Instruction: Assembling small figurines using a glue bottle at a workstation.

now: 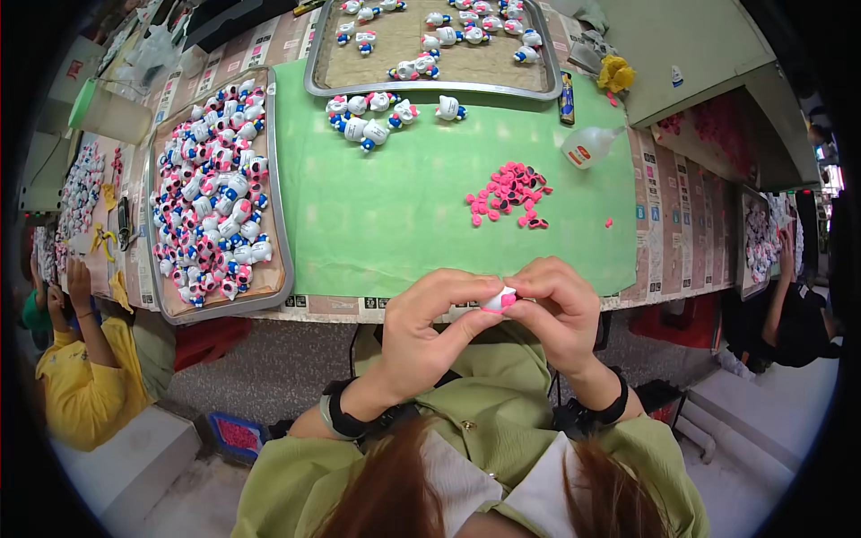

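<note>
Just over the table's front edge, my left hand [421, 321] and my right hand [563, 314] meet with fingertips pinched around a small white and pink toy figure [496, 302]. My fingers cover much of it. Beyond them, on a green mat [386, 224], lies a loose pile of small pink pieces [513, 188], some with dark parts. Several white toy figures [368, 130] with blue bodies and pink details lie at the mat's far side. A white squeeze bottle [587, 148] leans on its side at the mat's right.
A metal tray [280, 197] heaped with toy figures stands at the left. Another tray [430, 88] with figures is at the back. A dark blue tube [567, 99] and a crumpled yellow thing [616, 73] lie back right. A person in yellow [94, 386] works at far left.
</note>
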### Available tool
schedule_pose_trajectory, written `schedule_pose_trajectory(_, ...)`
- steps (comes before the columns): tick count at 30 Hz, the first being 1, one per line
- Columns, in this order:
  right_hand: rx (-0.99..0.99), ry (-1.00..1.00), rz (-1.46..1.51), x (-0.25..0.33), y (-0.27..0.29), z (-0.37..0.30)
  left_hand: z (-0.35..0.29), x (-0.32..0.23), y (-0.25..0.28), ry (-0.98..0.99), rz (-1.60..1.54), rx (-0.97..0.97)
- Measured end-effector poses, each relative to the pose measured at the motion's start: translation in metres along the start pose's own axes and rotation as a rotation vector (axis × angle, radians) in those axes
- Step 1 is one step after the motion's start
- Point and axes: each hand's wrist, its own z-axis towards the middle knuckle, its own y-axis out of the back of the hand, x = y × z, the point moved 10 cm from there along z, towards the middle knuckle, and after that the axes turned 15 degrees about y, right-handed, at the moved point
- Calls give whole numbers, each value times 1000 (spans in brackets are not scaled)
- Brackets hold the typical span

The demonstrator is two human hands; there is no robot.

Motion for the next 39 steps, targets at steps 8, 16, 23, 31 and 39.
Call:
schedule_pose_trajectory(8,50,161,-311,20,-7,12,8,38,-13,429,-600,206)
schedule_pose_trajectory(16,108,402,-632,44,-24,15,9,45,-22,483,-820,312)
schedule_pose_trajectory(23,154,332,-555,35,-25,18,8,46,-10,541,-787,288)
schedule_pose_trajectory(31,-338,87,-674,-4,111,1,-3,-72,193,-146,935,-975)
schedule_pose_trajectory(39,-258,-59,-524,-69,136,55,98,-20,76,-44,1047,-325)
